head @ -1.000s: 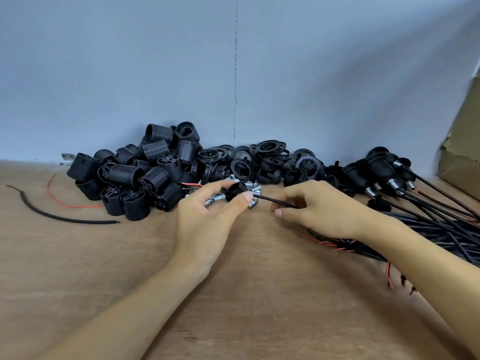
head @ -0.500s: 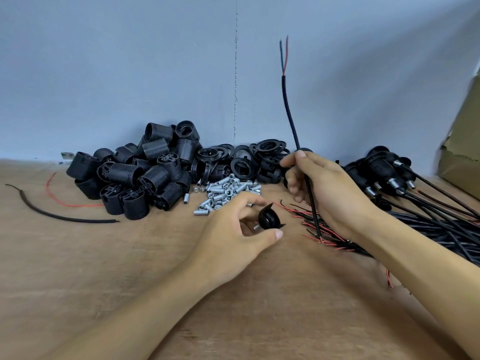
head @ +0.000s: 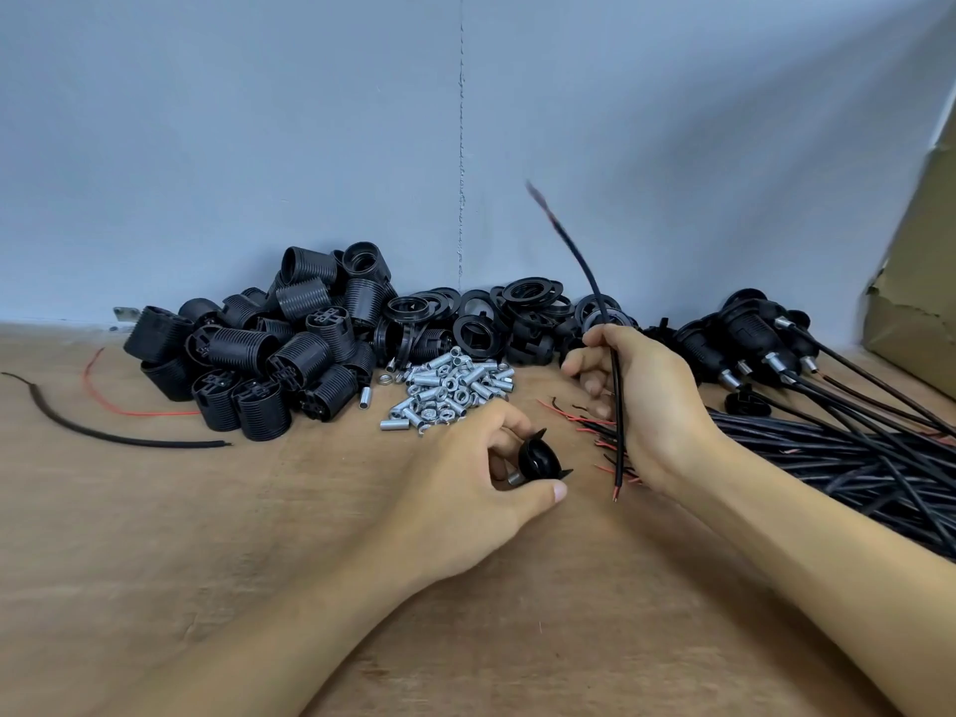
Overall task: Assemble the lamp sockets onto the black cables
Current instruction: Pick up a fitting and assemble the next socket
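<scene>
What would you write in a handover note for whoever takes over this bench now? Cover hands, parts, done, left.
Left hand pinches a black socket cap.
Right hand grips one black cable, one end raised.
Done: several assembled sockets lie at back right.
Left: feed this cable through the cap; socket bodies, metal tubes and loose cables wait.

L hand point(head: 481, 468) sits low, palm down, thumb stretched fwd & fingers curled, pinching a small black domed plastic socket cap point(head: 540, 460); bare L forearm point(head: 310, 602) runs in from bottom left. R hand point(head: 646, 406) is just beside it & a bit higher, fingers curled round a thin black sheathed cable point(head: 595, 287), index bent on top. Bare R forearm point(head: 827, 535) comes in from bottom right.
</scene>
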Demonstrator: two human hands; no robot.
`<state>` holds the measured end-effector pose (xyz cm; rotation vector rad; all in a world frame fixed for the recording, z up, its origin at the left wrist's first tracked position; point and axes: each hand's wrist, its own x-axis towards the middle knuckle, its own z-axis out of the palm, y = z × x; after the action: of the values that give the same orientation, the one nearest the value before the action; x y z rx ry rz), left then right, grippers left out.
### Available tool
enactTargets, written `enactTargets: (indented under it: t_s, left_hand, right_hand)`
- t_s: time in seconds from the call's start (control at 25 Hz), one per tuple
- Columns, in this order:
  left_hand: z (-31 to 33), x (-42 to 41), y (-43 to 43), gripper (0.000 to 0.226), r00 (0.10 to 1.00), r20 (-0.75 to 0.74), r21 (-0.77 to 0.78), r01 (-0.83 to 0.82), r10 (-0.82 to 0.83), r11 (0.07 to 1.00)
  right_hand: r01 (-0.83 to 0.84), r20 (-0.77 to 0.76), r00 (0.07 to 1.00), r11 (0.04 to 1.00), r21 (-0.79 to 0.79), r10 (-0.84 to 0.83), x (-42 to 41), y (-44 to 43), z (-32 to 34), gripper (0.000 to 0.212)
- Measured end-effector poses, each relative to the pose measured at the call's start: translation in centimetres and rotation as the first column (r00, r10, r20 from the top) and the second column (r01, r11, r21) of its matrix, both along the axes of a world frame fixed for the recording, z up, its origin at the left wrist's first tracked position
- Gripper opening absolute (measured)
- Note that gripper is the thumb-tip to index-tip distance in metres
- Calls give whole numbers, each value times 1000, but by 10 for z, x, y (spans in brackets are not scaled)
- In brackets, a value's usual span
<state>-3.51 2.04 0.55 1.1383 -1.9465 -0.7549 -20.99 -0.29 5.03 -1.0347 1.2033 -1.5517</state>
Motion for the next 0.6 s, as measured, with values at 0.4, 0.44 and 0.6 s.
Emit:
enactTargets:
  t_s: [0.4,0.44,0.6]
  left_hand:
    - [0,0,-1,41,999,-4,-29,-48,48,998]
    - [0,0,-1,41,998,-9,-28,-57,57,998]
    - [0,0,-3,41,994,-58,-11,-89,89,996]
  right_hand:
    - [-49,41,998,987,-153,56,-2,2,6,17]
    - [-51,46,997,985,-166,59,-1,2,6,17]
    - [-39,2,999,976,-212,41,0,3,5,15]
